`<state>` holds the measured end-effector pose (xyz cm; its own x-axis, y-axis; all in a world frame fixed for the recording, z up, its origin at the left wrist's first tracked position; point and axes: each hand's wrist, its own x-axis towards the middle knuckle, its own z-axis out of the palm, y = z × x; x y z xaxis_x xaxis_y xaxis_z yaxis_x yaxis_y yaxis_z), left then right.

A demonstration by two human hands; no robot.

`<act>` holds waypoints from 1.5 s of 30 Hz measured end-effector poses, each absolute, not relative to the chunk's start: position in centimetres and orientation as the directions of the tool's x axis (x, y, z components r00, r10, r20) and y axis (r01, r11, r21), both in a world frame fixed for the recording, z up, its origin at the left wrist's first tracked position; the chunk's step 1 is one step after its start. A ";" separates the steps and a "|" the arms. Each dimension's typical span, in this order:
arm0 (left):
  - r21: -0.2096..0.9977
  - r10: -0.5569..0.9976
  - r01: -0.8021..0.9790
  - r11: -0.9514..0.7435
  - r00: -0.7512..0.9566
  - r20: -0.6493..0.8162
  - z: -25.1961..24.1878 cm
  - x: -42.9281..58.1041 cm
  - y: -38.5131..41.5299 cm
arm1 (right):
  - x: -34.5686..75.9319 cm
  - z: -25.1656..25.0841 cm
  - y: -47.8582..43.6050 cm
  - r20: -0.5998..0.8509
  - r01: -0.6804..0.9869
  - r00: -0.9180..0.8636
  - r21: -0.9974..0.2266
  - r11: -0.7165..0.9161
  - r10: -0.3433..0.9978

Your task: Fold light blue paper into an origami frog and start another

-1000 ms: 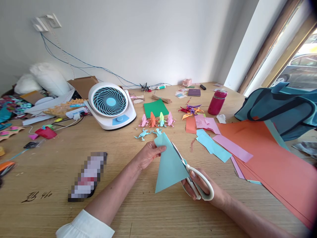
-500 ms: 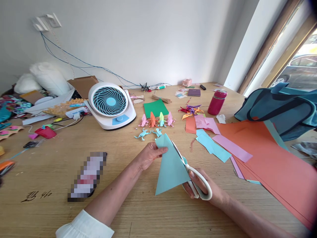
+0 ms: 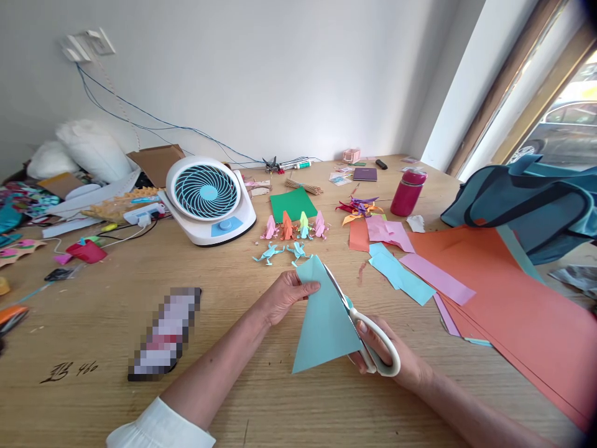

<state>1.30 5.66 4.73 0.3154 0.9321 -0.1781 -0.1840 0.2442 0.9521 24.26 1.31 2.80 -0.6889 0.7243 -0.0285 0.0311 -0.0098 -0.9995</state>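
Note:
A light blue sheet of paper (image 3: 325, 326), folded into a roughly triangular shape, is pinched near its upper left edge by my left hand (image 3: 288, 296). My right hand (image 3: 394, 351) grips white-handled scissors (image 3: 388, 348) at the sheet's right edge. Their blades point up and away, lying along that edge; part of the lower handle and some fingers are behind the paper. Just beyond the paper's tip sit two light blue folded paper figures (image 3: 269, 253), with a row of pink, orange and green ones (image 3: 288, 225) behind them.
Paper strips (image 3: 410, 283) and large orange sheets (image 3: 517, 311) lie to the right, beside a blue bag (image 3: 527, 205). A red bottle (image 3: 408, 193) stands behind the strips. At the left are a white fan (image 3: 209, 199) and a blurred-out phone-like object (image 3: 165, 336). A green sheet (image 3: 293, 204) lies beyond.
The paper and my left hand have shifted slightly right, toward the scissors. My right hand and the scissors stay almost where they were.

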 end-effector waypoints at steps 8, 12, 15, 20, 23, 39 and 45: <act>0.954 0.936 -0.180 0.240 0.305 -0.178 5.0 1.5 5.5 | 24.3 2.8 1.3 -0.025 0.051 -0.669 -0.999 0.012 0.743; 0.953 0.929 -0.184 0.242 0.327 -0.173 5.2 1.8 5.3 | 24.3 2.3 1.4 -0.025 0.029 -0.658 -1.000 -0.008 0.753; 0.946 0.924 -0.197 0.256 0.338 -0.180 5.3 1.9 5.1 | 24.4 2.2 1.4 -0.022 0.013 -0.659 -1.000 -0.017 0.751; 0.906 0.929 -0.315 0.282 0.324 -0.177 5.1 1.7 5.3 | 24.3 2.9 1.2 -0.010 0.013 -0.673 -1.000 -0.001 0.739; 0.884 0.942 -0.366 0.291 0.272 -0.197 4.9 1.7 5.4 | 24.2 3.2 1.2 0.008 -0.003 -0.686 -1.000 0.009 0.727; 0.891 0.946 -0.332 0.309 0.201 -0.253 5.3 2.7 4.9 | 24.3 2.6 1.2 -0.073 0.029 -0.638 -0.997 -0.071 0.766; 0.898 0.948 -0.317 0.304 0.196 -0.251 5.4 2.7 4.9 | 24.3 2.7 1.1 -0.056 -0.003 -0.629 -0.997 -0.074 0.776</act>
<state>2.74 4.86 5.43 0.1956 0.9479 -0.2513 -0.3175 0.3037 0.8983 24.29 1.13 2.71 -0.6288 0.7756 -0.0561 -0.0028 -0.0744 -0.9972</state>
